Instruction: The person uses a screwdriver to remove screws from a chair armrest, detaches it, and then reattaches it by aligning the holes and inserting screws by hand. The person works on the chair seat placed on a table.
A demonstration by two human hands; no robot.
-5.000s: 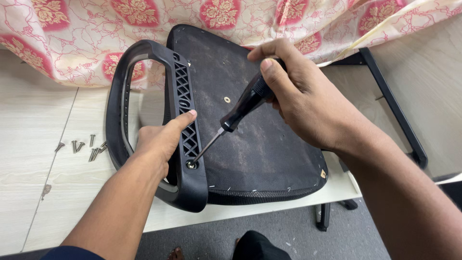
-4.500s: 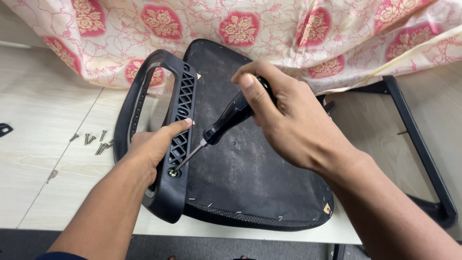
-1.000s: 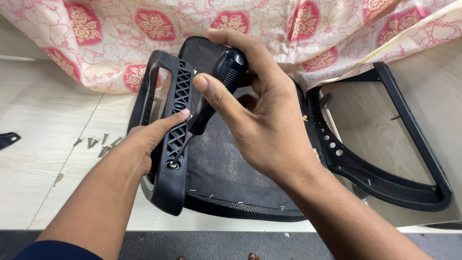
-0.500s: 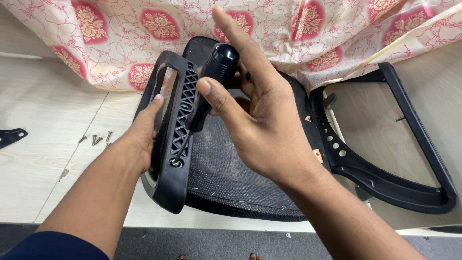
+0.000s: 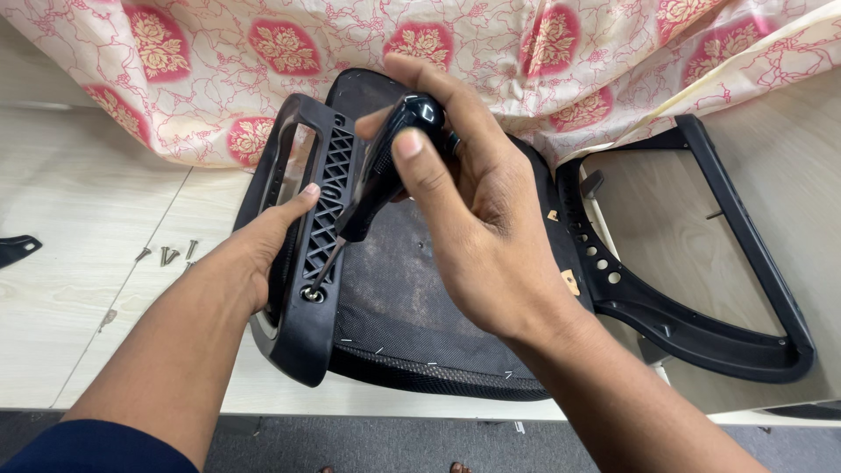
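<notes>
An upturned black chair seat (image 5: 412, 307) lies on a pale wooden table (image 5: 79, 263). A black plastic armrest (image 5: 315, 245) with a lattice underside stands along its left edge. My left hand (image 5: 258, 250) grips that armrest from the left, fingers hooked into its opening. My right hand (image 5: 473, 219) is wrapped around the black handle of a screwdriver (image 5: 377, 180). Its shaft slants down to the left, and the tip sits in a screw (image 5: 313, 293) near the armrest's lower end.
A second black armrest (image 5: 683, 324) lies at the seat's right side. Several loose screws (image 5: 166, 256) rest on the table to the left, with a small black part (image 5: 16, 249) at the far left edge. A pink floral cloth (image 5: 526, 61) covers the back.
My right hand has closed its fingers around the screwdriver handle again after opening them. Over the past seconds the handle has risen more upright, with the tip staying on the same screw.
</notes>
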